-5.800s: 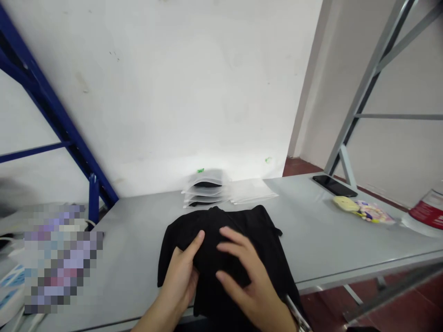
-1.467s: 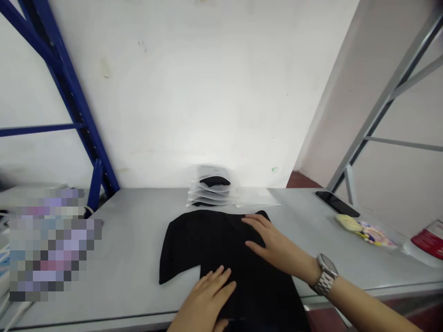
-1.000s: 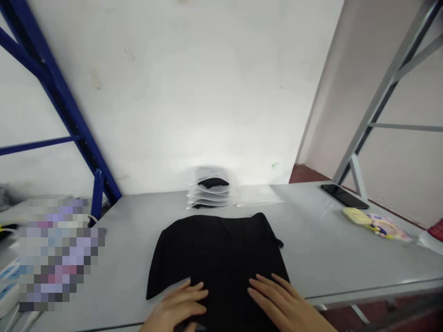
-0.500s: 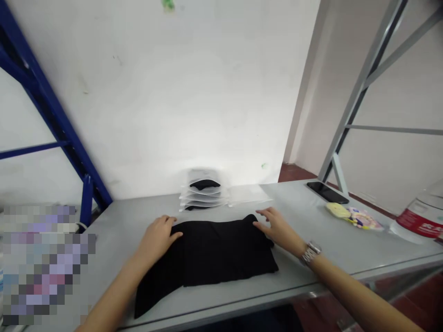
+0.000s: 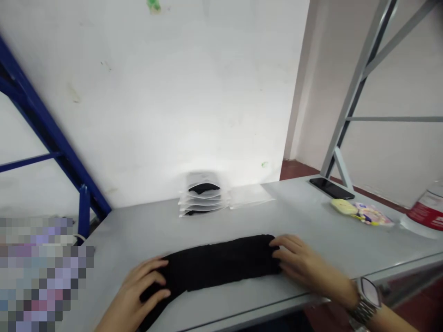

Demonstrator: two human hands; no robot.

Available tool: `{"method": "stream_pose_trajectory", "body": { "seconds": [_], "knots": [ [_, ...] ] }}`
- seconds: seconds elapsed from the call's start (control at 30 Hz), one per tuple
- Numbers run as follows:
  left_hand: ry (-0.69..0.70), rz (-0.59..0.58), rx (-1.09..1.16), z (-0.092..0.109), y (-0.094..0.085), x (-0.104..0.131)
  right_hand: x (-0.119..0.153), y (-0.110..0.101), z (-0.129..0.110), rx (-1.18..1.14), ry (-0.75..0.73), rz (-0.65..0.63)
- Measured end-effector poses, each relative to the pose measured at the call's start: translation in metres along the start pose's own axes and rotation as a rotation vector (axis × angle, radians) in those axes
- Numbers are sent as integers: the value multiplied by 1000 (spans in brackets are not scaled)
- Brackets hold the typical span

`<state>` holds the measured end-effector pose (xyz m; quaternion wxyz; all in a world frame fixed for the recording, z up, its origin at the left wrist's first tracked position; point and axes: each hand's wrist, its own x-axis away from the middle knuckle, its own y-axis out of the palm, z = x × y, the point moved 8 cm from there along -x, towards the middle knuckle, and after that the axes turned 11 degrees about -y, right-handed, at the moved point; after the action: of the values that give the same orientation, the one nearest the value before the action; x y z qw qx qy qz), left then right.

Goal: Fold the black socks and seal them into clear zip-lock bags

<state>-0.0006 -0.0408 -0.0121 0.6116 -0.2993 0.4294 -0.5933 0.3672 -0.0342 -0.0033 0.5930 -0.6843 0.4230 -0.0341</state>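
Note:
A piece of black cloth (image 5: 224,263) lies on the table before me, folded into a long, narrow strip. At its left part, where the cloth bends toward the front edge, my left hand (image 5: 138,286) rests with fingers spread over the fabric. My right hand (image 5: 297,258) touches the right end, its fingertips apart on the cloth's edge and slightly blurred. Behind the cloth stands a stack of translucent plastic bags (image 5: 202,196), some with black fabric showing inside. Flat beside the stack lies a clear plastic bag (image 5: 251,195).
On the right of the grey table (image 5: 131,230) are a black phone (image 5: 331,188), a yellow item (image 5: 343,207), a colourful packet (image 5: 372,214) and a red-labelled bottle (image 5: 429,210). A blue metal frame (image 5: 51,129) rises at left, beside a pixelated area. A white wall stands behind.
The black cloth has become narrower from back to front, its far edge now nearer me. Both hands have come down and closer, and the right hand now touches the cloth's right end.

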Motion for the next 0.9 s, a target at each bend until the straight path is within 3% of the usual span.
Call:
{"method": "stream_pose_trajectory", "body": {
  "seconds": [0.1,0.23,0.33,0.5,0.6,0.73,0.83,0.9],
  "knots": [
    [-132,39,33,-22,5,11,15,12,11,-146,129,-53],
    [-300,280,-126,-42,-9,2,20,14,49,-130,417,175],
    [-373,248,-191,-46,-6,-9,18,26,56,-42,478,204],
    [-412,204,221,-26,-8,-10,12,39,50,-222,500,227],
    [-574,119,619,-13,-2,-3,9,20,55,-254,576,302],
    [-718,-55,1122,16,28,5,-10,-33,51,-108,576,474],
    [-776,-183,1372,40,54,10,-35,-61,25,58,542,560],
    [-783,-262,1486,55,67,12,-61,-57,-9,146,428,532]
  ]
}}
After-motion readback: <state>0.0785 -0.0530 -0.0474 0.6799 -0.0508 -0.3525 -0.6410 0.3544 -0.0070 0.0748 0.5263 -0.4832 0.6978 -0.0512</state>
